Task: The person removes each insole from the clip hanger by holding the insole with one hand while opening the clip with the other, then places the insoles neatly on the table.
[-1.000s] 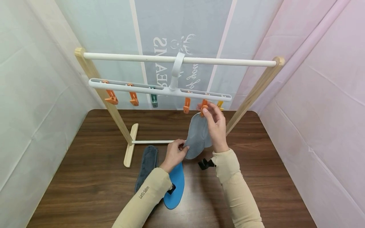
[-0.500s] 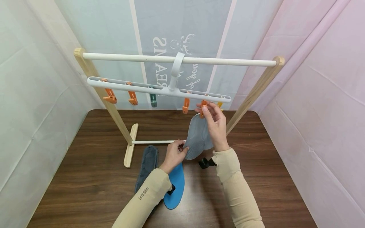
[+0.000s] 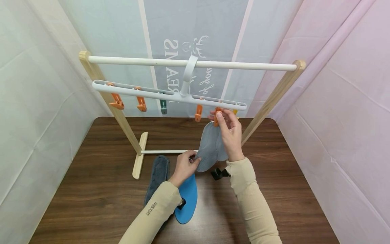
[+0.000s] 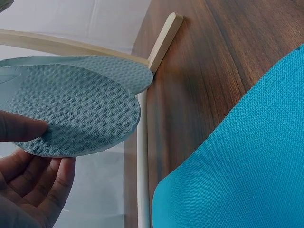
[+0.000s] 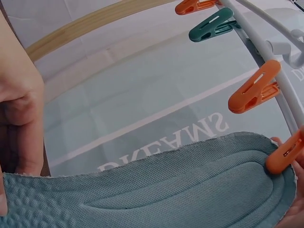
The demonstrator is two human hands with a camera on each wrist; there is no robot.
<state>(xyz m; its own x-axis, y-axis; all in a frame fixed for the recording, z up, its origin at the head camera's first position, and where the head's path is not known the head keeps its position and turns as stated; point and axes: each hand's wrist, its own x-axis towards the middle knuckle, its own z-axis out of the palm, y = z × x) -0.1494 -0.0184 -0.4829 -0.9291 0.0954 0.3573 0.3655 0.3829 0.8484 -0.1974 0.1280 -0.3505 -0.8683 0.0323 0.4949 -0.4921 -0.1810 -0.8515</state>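
Note:
My left hand [image 3: 183,166] pinches the lower end of a grey insole [image 3: 208,152] between thumb and fingers. At its upper end, my right hand [image 3: 231,135] holds an orange clip [image 3: 217,118], thumb on its front. In the right wrist view this clip [image 5: 285,154] lies over the insole's end, with fingers partly hidden behind. A second grey insole [image 4: 123,71] hangs behind the first; its top is hidden. The clip belongs to a white hanger [image 3: 170,96] on a rack's top rod [image 3: 128,61]. A blue insole [image 3: 189,196] lies below my left wrist.
More orange clips [image 3: 141,104], a green clip [image 3: 163,103] and a mostly covered yellow clip [image 3: 235,112] hang from the hanger. A dark grey insole [image 3: 158,176] lies beside the blue one on the wooden table [image 3: 100,189]. Wooden posts [image 3: 268,96] stand at both sides.
The hanger has tilted slightly, its left end rising. Both hands keep their hold and have barely moved; the left hand and the insole's lower end shift slightly left.

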